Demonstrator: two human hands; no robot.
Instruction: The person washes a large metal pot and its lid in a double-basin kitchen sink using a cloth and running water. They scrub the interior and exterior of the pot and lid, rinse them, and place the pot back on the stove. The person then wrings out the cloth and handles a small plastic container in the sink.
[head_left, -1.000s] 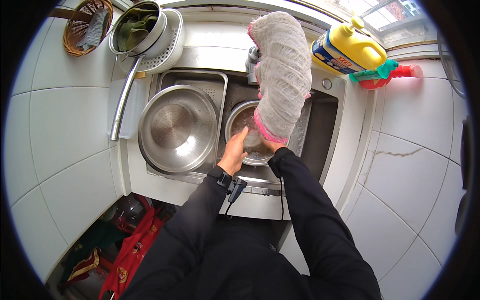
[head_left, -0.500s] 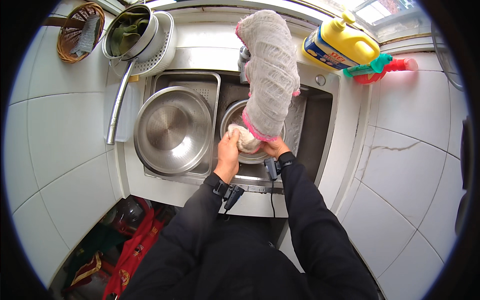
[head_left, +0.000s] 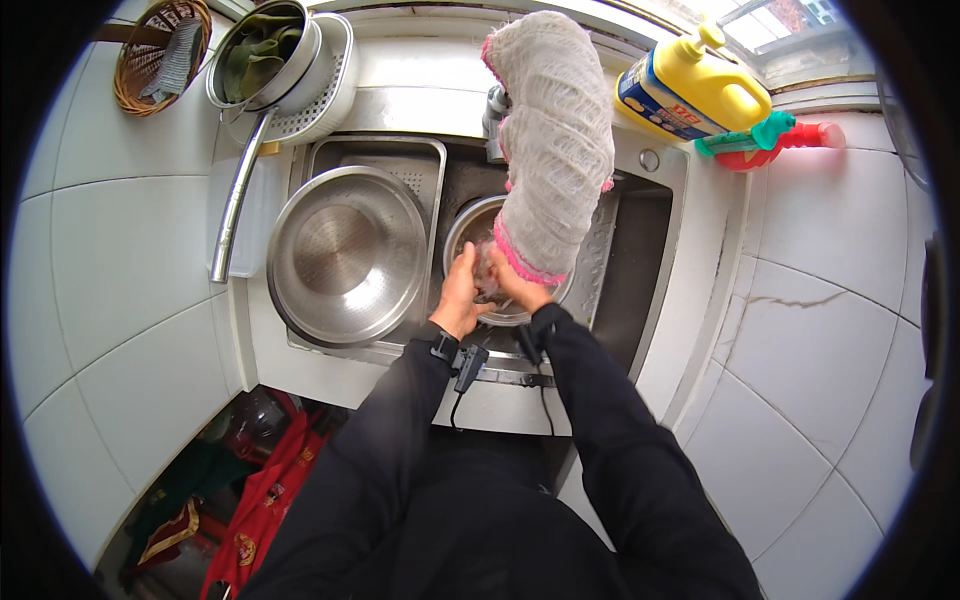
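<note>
My left hand (head_left: 459, 303) is over a round metal bowl (head_left: 452, 250) in the sink, with its thumb stretched away from its fingers. My right hand (head_left: 520, 287) reaches in from the other side, its fingers extended toward the left hand's fingertips. Between the two palms is a blurred, pale greyish patch; whether it is cloth or splashing water I cannot make out. Just above my right hand hangs a long white gauzy mesh cloth (head_left: 555, 150) with pink edging. It hides most of the tap (head_left: 495, 115) and part of the bowl.
A wide steel basin (head_left: 385, 295) stands left in the sink. Behind it are a long-handled pot (head_left: 235, 195) with green pieces inside, a white colander (head_left: 338, 95) and a wicker basket (head_left: 125, 75). A yellow pump bottle (head_left: 690, 85) and a red-green bottle (head_left: 750, 145) are back right.
The whitish bundled cloth that both hands gripped is no longer distinct. My fingers have spread, and my right hand has turned and moved left, closer to the left one.
</note>
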